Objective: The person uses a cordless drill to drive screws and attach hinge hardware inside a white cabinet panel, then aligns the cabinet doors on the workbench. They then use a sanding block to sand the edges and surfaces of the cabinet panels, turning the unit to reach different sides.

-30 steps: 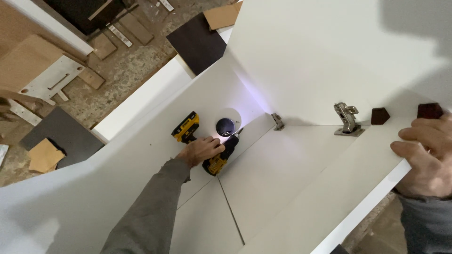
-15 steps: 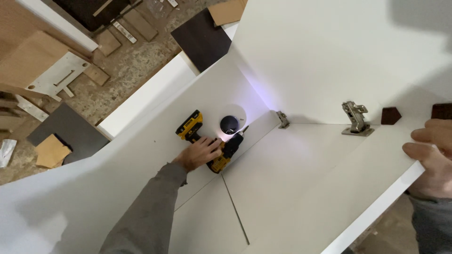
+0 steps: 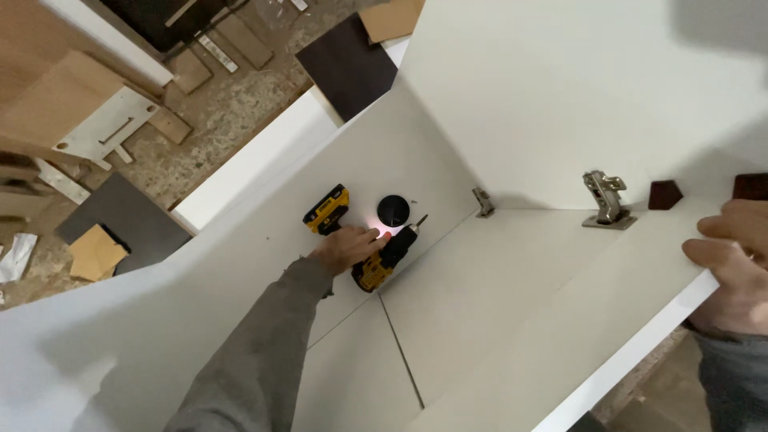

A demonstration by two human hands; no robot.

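Drill [image 3: 370,244], yellow and black, lies on its side on the white inner panel [image 3: 240,320] of an open cabinet, its work light casting a pink glow at the nose. Left hand [image 3: 346,248] reaches in along that panel and rests over the drill's middle; grip looks loosely closed on the body, though fingers partly hide the handle, so a full hold is not certain. Black round disc [image 3: 393,210] sits just beyond the drill, a small screw beside it. Corner bracket [image 3: 482,202] is further right of the drill, at the inside corner; hinge [image 3: 605,202] sits well right of that, on the edge of the front panel [image 3: 624,320]. Right hand [image 3: 732,260] is far right of the drill, grip closed over that panel's end. Wood offcuts [image 3: 104,128] lie on the floor beyond the cabinet. Risks, judged: a loose hold could let the drill slide on the smooth panel and knock the disc or scatter the screw; if the trigger is pressed, the bit could scar the white face; a slack right hand could let the front panel shift.
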